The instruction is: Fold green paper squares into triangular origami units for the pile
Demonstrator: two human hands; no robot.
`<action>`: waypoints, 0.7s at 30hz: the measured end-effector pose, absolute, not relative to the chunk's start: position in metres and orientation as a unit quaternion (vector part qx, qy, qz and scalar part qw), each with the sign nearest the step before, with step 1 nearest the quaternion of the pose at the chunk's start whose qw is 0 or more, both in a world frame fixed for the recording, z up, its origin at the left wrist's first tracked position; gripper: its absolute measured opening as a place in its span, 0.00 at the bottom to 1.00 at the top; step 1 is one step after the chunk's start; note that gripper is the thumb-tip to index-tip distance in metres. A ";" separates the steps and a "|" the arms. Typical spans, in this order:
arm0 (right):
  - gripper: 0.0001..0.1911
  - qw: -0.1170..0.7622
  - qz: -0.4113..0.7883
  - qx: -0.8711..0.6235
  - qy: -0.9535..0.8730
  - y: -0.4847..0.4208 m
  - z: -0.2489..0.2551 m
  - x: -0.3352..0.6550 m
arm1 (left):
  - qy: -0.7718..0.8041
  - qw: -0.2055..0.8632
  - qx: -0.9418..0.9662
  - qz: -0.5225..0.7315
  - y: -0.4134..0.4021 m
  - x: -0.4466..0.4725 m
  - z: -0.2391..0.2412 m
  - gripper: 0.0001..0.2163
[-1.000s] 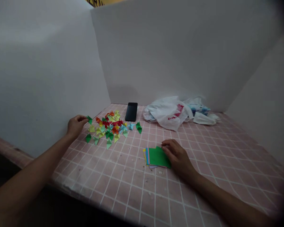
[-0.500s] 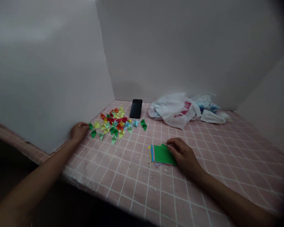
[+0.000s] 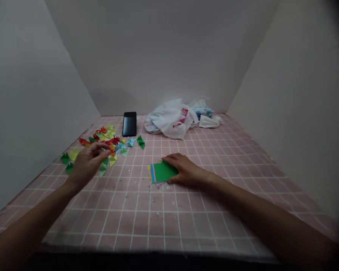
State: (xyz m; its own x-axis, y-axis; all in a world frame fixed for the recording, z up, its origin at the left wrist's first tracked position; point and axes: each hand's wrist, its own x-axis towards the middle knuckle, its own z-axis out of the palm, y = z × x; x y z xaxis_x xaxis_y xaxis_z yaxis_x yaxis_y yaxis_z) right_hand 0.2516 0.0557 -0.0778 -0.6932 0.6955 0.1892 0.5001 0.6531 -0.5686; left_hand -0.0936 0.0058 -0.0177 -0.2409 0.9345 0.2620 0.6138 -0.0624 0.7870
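My left hand (image 3: 89, 162) hangs just over the front of a loose pile of small folded origami paper units (image 3: 109, 138) in red, orange, yellow, green and blue, with its fingers curled and nothing visible in them. A green unit (image 3: 141, 142) lies apart at the right of the pile. My right hand (image 3: 186, 171) rests flat, its fingertips on a small stack of coloured paper squares (image 3: 164, 172) with a green sheet on top. Yellow, blue and pink edges show along the stack's left side.
A black smartphone (image 3: 129, 124) lies at the back of the pink grid-tiled table (image 3: 130, 222). A crumpled white plastic bag (image 3: 169, 119) with red print and a white tissue bundle (image 3: 207, 121) lie to its right. White boards (image 3: 164, 56) wall the back and sides.
My view has shifted, showing more of the table and the side boards. My left hand has lifted from the table edge to above the pile, and my right hand stays on the stack.
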 end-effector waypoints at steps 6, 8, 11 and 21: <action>0.43 0.194 0.241 -0.312 -0.898 0.046 -0.079 0.253 | 0.553 0.288 0.691 0.366 0.030 -0.011 -0.032 0.10; 0.44 0.190 0.240 -0.318 -0.897 0.044 -0.078 0.252 | 0.532 0.309 0.704 0.354 0.037 0.004 -0.044 0.10; 0.46 0.190 0.250 -0.323 -0.893 0.043 -0.077 0.251 | 0.515 0.340 0.696 0.367 0.041 0.017 -0.064 0.11; 0.41 0.256 0.269 -0.295 -0.880 0.043 -0.085 0.248 | 0.497 0.351 0.695 0.385 0.029 0.014 -0.079 0.10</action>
State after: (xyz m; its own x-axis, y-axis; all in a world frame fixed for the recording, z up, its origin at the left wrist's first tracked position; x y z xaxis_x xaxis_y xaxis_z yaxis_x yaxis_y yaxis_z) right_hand 0.2478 0.0432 -0.0845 -0.6940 0.6578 0.2927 0.3822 0.6811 -0.6245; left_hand 0.0138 0.0293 -0.0793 0.2109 0.9596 0.1863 0.4199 -0.2610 0.8692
